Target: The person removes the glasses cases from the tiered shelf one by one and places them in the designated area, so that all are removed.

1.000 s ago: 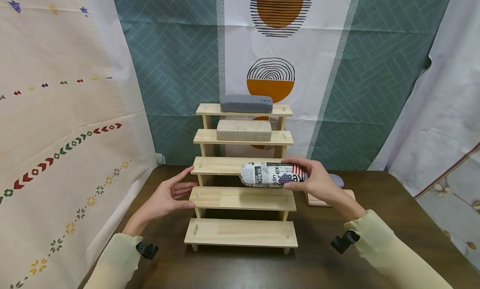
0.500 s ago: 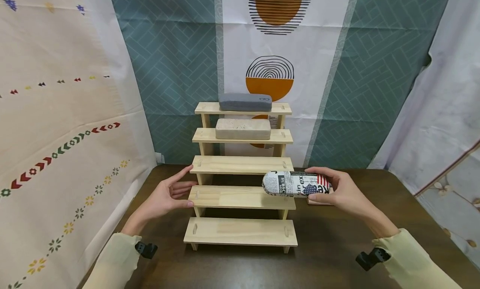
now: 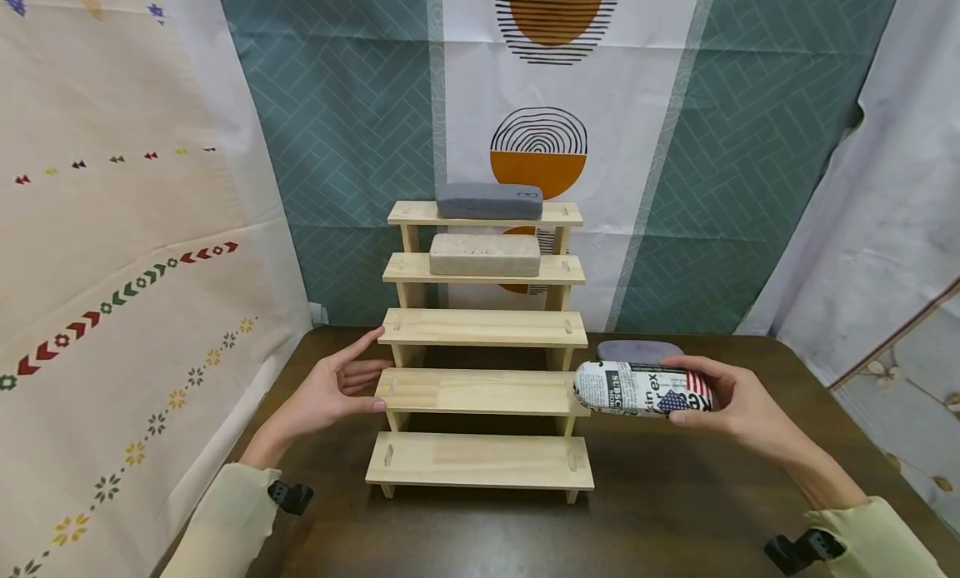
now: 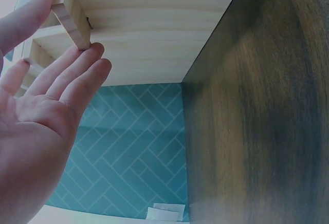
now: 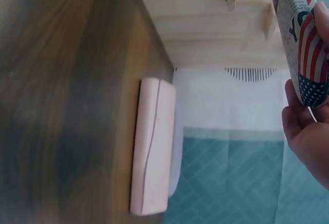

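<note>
A glasses case [image 3: 637, 388] with newspaper print and a US flag pattern is pinched at its right end by my right hand [image 3: 738, 403]. It is held at the right of the light wooden stepped stand [image 3: 480, 461], overlapping a shelf's right end in the head view. My left hand [image 3: 330, 395] touches the stand's left side, fingers extended; the left wrist view shows the fingertips [image 4: 95, 49] at a shelf's end. A grey glasses case [image 3: 489, 201] lies on the top shelf, and a beige speckled case [image 3: 484, 255] on the shelf below.
Behind the printed case, a lavender case [image 3: 640, 351] rests on the dark wooden table [image 3: 480, 536]. A pink case [image 5: 153, 147] lies beside it, seen in the right wrist view. Patterned cloths [image 3: 352, 145] hang at the back and sides.
My right hand has moved the printed glasses case rightward and slightly down, from before the middle shelf to beyond the stand's right side. The left hand stays at the stand.
</note>
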Tool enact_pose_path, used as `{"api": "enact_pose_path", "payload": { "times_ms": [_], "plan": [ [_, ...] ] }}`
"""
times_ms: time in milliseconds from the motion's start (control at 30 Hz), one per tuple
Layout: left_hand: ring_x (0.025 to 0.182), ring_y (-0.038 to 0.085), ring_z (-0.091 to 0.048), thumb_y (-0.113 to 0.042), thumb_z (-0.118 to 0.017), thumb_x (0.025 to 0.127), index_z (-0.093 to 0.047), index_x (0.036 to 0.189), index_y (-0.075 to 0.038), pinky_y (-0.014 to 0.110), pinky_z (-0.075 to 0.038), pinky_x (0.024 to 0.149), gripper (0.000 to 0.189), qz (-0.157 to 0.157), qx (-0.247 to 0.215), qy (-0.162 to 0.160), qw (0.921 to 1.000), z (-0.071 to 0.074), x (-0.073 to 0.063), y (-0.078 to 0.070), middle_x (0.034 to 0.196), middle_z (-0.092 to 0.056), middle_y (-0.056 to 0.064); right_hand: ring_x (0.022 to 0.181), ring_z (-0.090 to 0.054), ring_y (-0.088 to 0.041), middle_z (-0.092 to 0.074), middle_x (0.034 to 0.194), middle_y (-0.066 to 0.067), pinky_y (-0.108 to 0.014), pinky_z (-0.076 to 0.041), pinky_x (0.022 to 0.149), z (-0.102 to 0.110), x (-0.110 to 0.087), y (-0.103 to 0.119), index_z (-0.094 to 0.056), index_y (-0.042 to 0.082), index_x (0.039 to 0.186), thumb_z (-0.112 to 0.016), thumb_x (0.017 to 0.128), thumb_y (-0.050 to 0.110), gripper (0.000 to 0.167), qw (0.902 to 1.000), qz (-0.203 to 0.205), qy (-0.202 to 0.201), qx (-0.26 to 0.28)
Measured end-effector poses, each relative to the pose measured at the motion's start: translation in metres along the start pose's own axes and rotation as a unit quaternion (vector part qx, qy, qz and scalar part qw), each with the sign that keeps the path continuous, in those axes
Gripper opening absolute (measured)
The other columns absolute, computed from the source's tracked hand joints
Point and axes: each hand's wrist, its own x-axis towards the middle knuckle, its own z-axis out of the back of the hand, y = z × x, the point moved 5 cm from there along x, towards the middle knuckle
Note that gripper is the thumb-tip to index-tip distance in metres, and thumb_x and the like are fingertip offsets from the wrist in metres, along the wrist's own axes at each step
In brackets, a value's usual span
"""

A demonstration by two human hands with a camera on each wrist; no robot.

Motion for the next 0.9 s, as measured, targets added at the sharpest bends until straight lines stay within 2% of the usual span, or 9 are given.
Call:
{"api": "enact_pose_path", "payload": {
  "times_ms": [100, 267, 400, 467, 667, 900],
  "plan": [
    [0.133, 0.041, -0.057, 0.003, -0.089, 0.082, -0.029, 0.169, -0.019, 0.046, -0.051, 0.106, 0.107, 0.002, 0.003, -0.001, 1.0000, 0.001, 0.000, 0.001, 0.144, -0.059, 0.027, 0.089, -0.068, -0.017, -0.069, 0.110, -0.011, -0.028, -0.060, 0.071, 0.005, -0.006, -0.005, -0.058, -0.003, 0.144, -0.081, 0.085, -0.011, 0.064, 1.0000, 0.005, 0.000, -0.004],
    [0.134, 0.041, -0.058, 0.002, -0.089, 0.082, -0.029, 0.169, -0.020, 0.057, -0.046, 0.106, 0.107, 0.005, 0.005, -0.003, 1.0000, 0.002, -0.001, 0.001, 0.145, -0.059, 0.027, 0.090, -0.068, -0.015, -0.071, 0.111, -0.009, -0.027, -0.060, 0.071, 0.015, -0.015, -0.022, -0.058, -0.004, 0.143, -0.082, 0.085, -0.010, 0.063, 0.9997, -0.007, -0.006, -0.024],
    [0.133, 0.041, -0.058, 0.001, -0.089, 0.082, -0.029, 0.169, -0.020, 0.044, -0.051, 0.106, 0.107, 0.005, 0.008, -0.002, 1.0000, 0.002, -0.001, 0.001, 0.145, -0.058, 0.028, 0.090, -0.068, -0.014, -0.072, 0.112, -0.007, -0.027, -0.060, 0.071, 0.023, -0.024, -0.039, -0.058, -0.004, 0.144, -0.083, 0.086, -0.007, 0.063, 0.9989, -0.025, -0.009, -0.039],
    [0.133, 0.042, -0.057, 0.001, -0.089, 0.082, -0.029, 0.169, -0.019, 0.042, -0.052, 0.105, 0.107, 0.004, 0.007, -0.001, 1.0000, 0.002, -0.001, 0.000, 0.144, -0.058, 0.029, 0.090, -0.069, -0.014, -0.072, 0.111, -0.008, -0.027, -0.059, 0.071, 0.027, -0.028, -0.047, -0.058, -0.004, 0.144, -0.083, 0.086, -0.006, 0.063, 0.9984, -0.032, -0.011, -0.045],
    [0.133, 0.044, -0.057, 0.003, -0.089, 0.082, -0.029, 0.169, -0.018, 0.060, -0.046, 0.105, 0.108, 0.004, 0.003, -0.001, 1.0000, 0.001, -0.001, -0.001, 0.143, -0.059, 0.029, 0.090, -0.067, -0.015, -0.070, 0.110, -0.009, -0.026, -0.058, 0.072, 0.033, -0.039, -0.071, -0.058, -0.003, 0.144, -0.083, 0.088, -0.003, 0.061, 0.9966, -0.060, -0.012, -0.055],
    [0.133, 0.043, -0.057, 0.001, -0.090, 0.082, -0.029, 0.169, -0.020, 0.056, -0.047, 0.106, 0.108, 0.009, 0.003, 0.001, 1.0000, -0.001, -0.002, -0.003, 0.143, -0.060, 0.027, 0.092, -0.065, -0.013, -0.069, 0.114, -0.008, -0.025, -0.056, 0.073, 0.037, -0.049, -0.091, -0.057, -0.006, 0.143, -0.083, 0.088, 0.000, 0.061, 0.9941, -0.089, -0.004, -0.061]
  ]
}}
